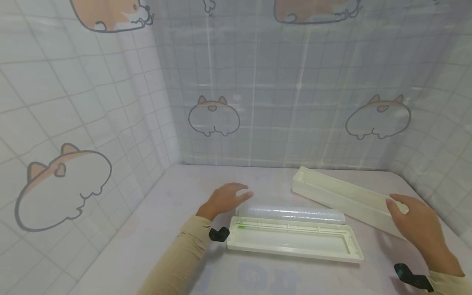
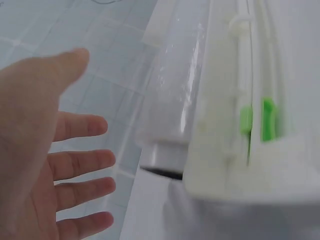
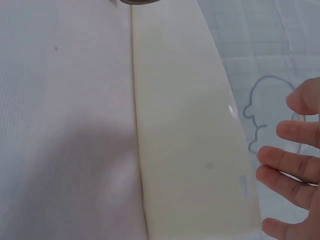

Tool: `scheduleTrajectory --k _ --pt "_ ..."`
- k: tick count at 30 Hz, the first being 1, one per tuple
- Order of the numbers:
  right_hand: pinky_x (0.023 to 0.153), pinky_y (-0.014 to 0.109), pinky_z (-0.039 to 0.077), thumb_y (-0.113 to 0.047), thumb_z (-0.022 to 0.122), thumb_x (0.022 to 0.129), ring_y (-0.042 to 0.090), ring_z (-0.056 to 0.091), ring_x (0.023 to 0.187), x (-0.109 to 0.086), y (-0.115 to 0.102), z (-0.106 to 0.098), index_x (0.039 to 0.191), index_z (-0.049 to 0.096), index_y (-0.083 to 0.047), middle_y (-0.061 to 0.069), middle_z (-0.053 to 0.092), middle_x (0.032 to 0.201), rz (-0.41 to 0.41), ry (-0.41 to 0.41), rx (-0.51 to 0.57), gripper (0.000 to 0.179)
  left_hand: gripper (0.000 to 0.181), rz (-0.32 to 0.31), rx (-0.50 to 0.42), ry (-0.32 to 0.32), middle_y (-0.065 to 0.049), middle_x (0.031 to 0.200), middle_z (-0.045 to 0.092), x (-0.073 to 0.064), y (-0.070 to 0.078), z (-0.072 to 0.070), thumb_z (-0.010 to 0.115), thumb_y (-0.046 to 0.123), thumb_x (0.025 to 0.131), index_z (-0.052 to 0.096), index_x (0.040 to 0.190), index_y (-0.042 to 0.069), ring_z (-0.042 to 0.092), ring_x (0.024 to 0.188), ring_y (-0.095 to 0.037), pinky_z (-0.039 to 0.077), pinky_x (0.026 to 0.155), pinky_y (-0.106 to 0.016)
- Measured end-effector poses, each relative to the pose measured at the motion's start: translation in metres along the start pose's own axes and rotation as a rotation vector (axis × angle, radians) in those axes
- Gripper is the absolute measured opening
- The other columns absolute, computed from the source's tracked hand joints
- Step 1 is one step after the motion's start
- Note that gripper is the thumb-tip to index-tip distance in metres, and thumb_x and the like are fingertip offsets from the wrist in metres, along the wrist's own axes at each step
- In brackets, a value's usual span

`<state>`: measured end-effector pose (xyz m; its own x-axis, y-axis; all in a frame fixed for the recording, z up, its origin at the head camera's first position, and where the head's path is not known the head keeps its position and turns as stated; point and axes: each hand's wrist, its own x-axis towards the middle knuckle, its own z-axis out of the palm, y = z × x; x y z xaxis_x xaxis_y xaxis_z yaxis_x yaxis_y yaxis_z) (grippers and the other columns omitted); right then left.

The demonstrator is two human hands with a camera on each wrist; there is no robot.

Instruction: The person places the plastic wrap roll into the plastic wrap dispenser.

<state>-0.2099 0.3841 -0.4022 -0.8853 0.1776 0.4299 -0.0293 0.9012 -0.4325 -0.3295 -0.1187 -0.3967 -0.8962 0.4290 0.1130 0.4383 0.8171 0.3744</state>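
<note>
My left hand (image 1: 224, 200), fingers relaxed and apart, hovers at the left end of a clear roll of cling film (image 1: 291, 214). Nothing is in its grasp in the left wrist view. Directly in front of the roll lies a long cream dispenser lid (image 1: 295, 248), its hollow side up. A green slider (image 2: 268, 120) sits on the track along the lid. To the right, a long cream dispenser box (image 1: 332, 199) stands slanted, open side up. My right hand (image 1: 420, 225) is at its near right end; in the right wrist view its spread fingertips (image 3: 270, 156) are right at the box's edge.
A pale tabletop (image 1: 155, 229) bears everything. Curtain-like sheets with a grid and dog print, such as the back sheet (image 1: 273, 123), enclose the table at the back and on both sides. Each wrist wears a small black device, like the left one (image 1: 219, 234).
</note>
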Motion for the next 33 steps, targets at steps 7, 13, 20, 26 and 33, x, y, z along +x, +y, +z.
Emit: scheduleTrajectory --k 7,13,20,26,33 --pt "0.094 0.072 0.034 -0.031 0.046 0.104 0.061 0.043 0.119 -0.004 0.006 0.0 0.129 0.057 0.01 0.039 0.05 0.132 0.098 0.029 0.014 0.049 0.061 0.022 -0.064 0.009 0.0 0.14 0.06 0.007 0.005 0.004 0.041 0.063 0.101 0.061 0.139 0.02 0.049 0.134 -0.026 0.038 0.11 -0.052" --pt "0.092 0.074 0.036 -0.027 0.046 0.103 0.062 0.043 0.118 -0.006 0.013 -0.002 0.132 0.054 0.011 0.041 0.046 0.135 0.212 0.05 0.007 0.048 0.06 0.044 -0.083 -0.019 0.0 0.139 0.06 0.014 0.012 0.005 0.04 0.06 0.102 0.06 0.14 0.018 0.05 0.133 -0.024 0.039 0.11 -0.048" --pt "0.095 0.075 0.035 -0.026 0.041 0.102 0.062 0.04 0.121 -0.005 0.017 -0.005 0.133 0.05 0.013 0.042 0.04 0.139 0.312 0.045 -0.056 0.05 0.059 0.056 -0.073 -0.032 0.003 0.137 0.061 0.025 0.018 0.007 0.04 0.059 0.102 0.06 0.14 0.019 0.054 0.129 -0.021 0.041 0.108 -0.046" --pt "0.102 0.073 0.03 -0.024 0.04 0.101 0.061 0.036 0.128 -0.004 0.023 -0.004 0.133 0.051 0.012 0.04 0.04 0.141 0.33 0.075 -0.031 0.05 0.054 0.103 -0.109 -0.037 0.002 0.129 0.066 0.034 0.022 0.011 0.044 0.054 0.103 0.062 0.137 0.016 0.061 0.119 -0.02 0.046 0.102 -0.044" --pt "0.091 0.072 0.038 -0.024 0.042 0.1 0.06 0.045 0.115 -0.009 0.029 -0.003 0.131 0.054 0.011 0.04 0.043 0.139 0.335 0.09 -0.01 0.048 0.05 0.106 -0.144 -0.058 0.001 0.126 0.068 0.043 0.032 0.013 0.047 0.049 0.103 0.063 0.137 0.015 0.06 0.119 -0.021 0.045 0.102 -0.044"
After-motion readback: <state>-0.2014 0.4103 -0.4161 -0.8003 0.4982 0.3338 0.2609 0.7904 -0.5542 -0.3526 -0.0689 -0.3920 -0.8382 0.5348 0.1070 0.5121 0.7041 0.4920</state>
